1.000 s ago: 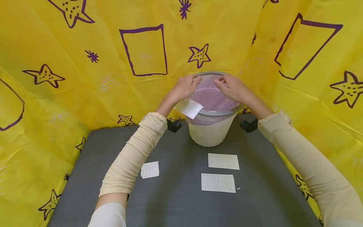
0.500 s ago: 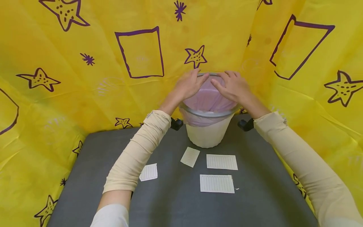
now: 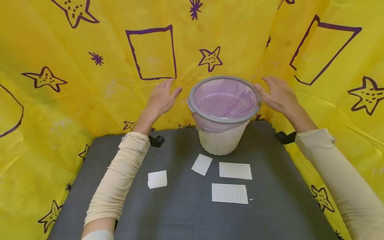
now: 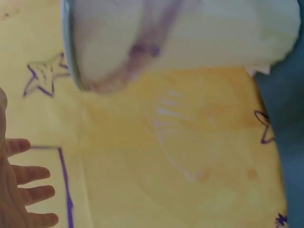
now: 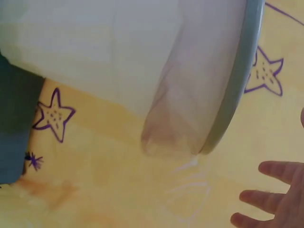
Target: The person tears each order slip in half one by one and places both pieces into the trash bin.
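Note:
A white waste bin stands upright at the back of the dark table, its grey rim facing up. A translucent pink bag lines it and folds over the outside under the rim. To the bin's left, my left hand is held in the air, fingers extended, nothing in it. My right hand is on the other side with its thumb close to the rim. The right wrist view has its spread fingers apart from the bin. Something small and white lies inside the bag, too little visible to identify.
In front of the bin lie several paper pieces: a small plain-looking one, two lined ones and a torn lined scrap further left. Yellow patterned cloth surrounds the dark table at the back and sides.
A paper piece beside my left hand has dropped onto the table before the bin. Both hands were over the rim and have since moved apart, left hand leftward, right hand rightward.

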`<state>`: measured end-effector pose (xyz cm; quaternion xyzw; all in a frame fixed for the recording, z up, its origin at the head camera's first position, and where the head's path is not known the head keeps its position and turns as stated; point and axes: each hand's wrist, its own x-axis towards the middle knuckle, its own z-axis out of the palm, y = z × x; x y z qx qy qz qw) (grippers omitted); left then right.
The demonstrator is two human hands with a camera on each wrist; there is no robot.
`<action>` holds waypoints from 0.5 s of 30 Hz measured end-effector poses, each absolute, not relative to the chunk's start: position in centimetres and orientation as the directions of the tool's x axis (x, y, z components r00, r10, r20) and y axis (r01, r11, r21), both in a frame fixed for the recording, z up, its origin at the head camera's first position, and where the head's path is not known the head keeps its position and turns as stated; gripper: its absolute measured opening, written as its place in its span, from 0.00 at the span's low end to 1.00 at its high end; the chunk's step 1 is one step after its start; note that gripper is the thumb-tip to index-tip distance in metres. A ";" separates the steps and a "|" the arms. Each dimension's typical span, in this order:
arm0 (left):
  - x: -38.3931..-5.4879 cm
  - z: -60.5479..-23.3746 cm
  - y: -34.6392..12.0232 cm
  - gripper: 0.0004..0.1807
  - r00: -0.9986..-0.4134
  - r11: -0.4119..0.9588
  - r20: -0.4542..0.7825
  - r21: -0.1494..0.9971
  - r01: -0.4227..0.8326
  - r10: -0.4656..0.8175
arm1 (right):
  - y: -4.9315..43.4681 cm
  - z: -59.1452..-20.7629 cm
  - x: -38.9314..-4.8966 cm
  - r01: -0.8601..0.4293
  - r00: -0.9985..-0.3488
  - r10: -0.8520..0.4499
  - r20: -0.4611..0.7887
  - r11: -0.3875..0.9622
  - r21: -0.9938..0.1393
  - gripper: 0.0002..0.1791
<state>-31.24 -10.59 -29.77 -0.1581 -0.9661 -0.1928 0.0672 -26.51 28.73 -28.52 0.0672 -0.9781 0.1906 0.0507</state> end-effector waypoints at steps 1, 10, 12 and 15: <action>-31.3 -29.9 -11.1 0.45 -0.945 0.879 0.185 0.352 0.321 0.271 | 29.0 -28.6 -26.4 -0.146 -0.987 -0.106 0.125 0.917 -0.371 0.44; -29.8 -31.6 -13.9 0.45 -0.963 0.880 0.153 0.394 0.265 0.221 | 31.1 -29.5 -25.1 -0.137 -0.985 -0.080 0.150 0.897 -0.420 0.43; -29.3 -32.2 -14.8 0.45 -0.971 0.887 0.136 0.396 0.235 0.197 | 32.1 -29.8 -24.5 -0.116 -0.988 -0.058 0.146 0.894 -0.432 0.43; -29.0 -33.0 -15.9 0.46 -0.975 0.893 0.131 0.394 0.219 0.182 | 33.1 -30.2 -24.1 -0.099 -0.989 -0.041 0.141 0.893 -0.438 0.43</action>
